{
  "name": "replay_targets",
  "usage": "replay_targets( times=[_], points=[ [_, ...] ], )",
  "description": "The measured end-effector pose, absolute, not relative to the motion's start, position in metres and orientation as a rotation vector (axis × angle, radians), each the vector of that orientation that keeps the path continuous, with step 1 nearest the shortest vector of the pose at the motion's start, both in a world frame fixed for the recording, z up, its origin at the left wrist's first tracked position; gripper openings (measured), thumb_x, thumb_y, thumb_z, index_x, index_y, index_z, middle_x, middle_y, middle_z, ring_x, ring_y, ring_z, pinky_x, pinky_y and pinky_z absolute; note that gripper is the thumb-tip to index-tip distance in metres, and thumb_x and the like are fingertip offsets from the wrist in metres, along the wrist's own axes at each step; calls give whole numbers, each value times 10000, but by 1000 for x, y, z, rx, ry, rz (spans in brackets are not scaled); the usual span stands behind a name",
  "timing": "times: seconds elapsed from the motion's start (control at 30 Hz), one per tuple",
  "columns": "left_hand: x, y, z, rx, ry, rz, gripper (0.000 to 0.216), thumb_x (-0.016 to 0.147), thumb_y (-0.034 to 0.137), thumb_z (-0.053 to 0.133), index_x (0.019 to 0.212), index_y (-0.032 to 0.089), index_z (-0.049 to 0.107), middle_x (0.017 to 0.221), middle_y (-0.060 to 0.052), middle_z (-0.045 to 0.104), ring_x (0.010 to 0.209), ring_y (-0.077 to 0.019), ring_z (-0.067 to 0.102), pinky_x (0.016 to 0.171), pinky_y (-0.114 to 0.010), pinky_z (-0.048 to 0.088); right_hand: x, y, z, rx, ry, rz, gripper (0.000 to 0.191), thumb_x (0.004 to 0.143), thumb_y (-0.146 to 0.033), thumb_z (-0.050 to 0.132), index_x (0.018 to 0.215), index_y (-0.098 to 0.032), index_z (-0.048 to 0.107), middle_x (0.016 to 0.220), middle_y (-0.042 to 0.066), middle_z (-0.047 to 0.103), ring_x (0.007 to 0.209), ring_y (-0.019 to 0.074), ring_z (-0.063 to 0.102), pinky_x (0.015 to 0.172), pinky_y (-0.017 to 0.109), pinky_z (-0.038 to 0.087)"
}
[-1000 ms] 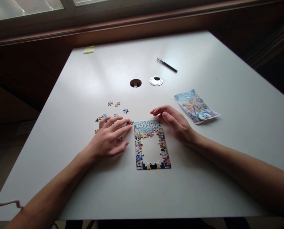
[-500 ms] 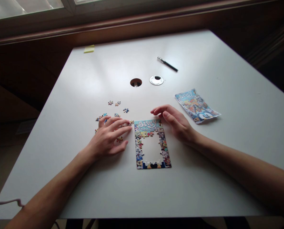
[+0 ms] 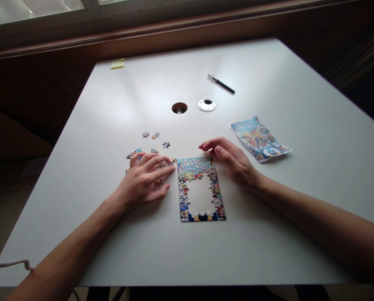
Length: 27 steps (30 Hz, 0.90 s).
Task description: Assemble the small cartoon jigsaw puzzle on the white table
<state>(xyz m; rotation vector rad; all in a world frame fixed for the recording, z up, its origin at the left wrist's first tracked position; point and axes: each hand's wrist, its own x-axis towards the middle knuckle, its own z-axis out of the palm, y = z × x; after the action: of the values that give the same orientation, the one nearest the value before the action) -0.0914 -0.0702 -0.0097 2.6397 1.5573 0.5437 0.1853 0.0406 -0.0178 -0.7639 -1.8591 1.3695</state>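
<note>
A partly assembled jigsaw puzzle [image 3: 183, 196] lies on the white table, its border joined and its middle a bare pale area. Left of it, my left hand [image 3: 146, 177] spreads its fingers over several loose puzzle pieces [image 3: 158, 182], covering some of them. Its index fingertip is close to the puzzle's left edge. My right hand [image 3: 231, 161] rests at the puzzle's upper right corner, fingers loosely bent and apart, holding nothing. A few more pieces [image 3: 166, 144] lie beyond my left hand.
A printed picture sheet [image 3: 259, 138] with curled corners lies right of my right hand. Farther back are a black pen [image 3: 221, 83], a round cable hole [image 3: 179, 108] and its metal cover [image 3: 206, 105]. A yellow sticky note [image 3: 117, 63] is at the far left. A white cable [image 3: 8, 264] crosses the near left edge.
</note>
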Motion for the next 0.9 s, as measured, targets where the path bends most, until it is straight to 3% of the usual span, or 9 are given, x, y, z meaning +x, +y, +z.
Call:
replay_targets(
  times=[0.23,0.37,0.5,0.63,0.9],
  points=[
    [-90,-72,-10,2623,1572,544,454,828,323,641,1281,308,619,1314,-49,647,1200,-297,565,1104,-524,249,186,41,-18,-770,-1863,1369,351,1000,-523,448,1085,-231,622,1156,80,645,1125,255,581,1006,432,451],
    [-97,-74,-8,2559,1718,685,467,819,293,646,1284,297,619,1388,-60,590,1248,-311,532,1088,-515,310,186,40,-17,-787,-1851,1385,347,999,-523,452,1099,-241,626,1164,78,644,1137,263,583,1006,440,457],
    [-110,-75,-6,2375,1988,950,318,857,184,583,1150,269,671,1262,-41,656,1207,-270,550,1073,-472,363,187,41,-17,-793,-1857,1381,336,1002,-517,451,1101,-252,632,1160,76,646,1126,265,583,1011,443,450],
    [-118,-74,-6,2333,2043,971,207,852,162,599,1002,252,709,1119,-27,702,1102,-248,590,1020,-451,395,187,41,-18,-788,-1853,1366,336,1000,-516,454,1099,-254,639,1159,76,649,1110,269,581,1019,452,442],
    [-123,-74,-8,2328,2065,935,131,859,185,630,928,247,722,1095,-32,701,1084,-246,587,978,-442,399,186,41,-18,-796,-1846,1367,323,1003,-501,458,1098,-261,651,1161,78,650,1129,272,580,1037,462,437]
  ],
)
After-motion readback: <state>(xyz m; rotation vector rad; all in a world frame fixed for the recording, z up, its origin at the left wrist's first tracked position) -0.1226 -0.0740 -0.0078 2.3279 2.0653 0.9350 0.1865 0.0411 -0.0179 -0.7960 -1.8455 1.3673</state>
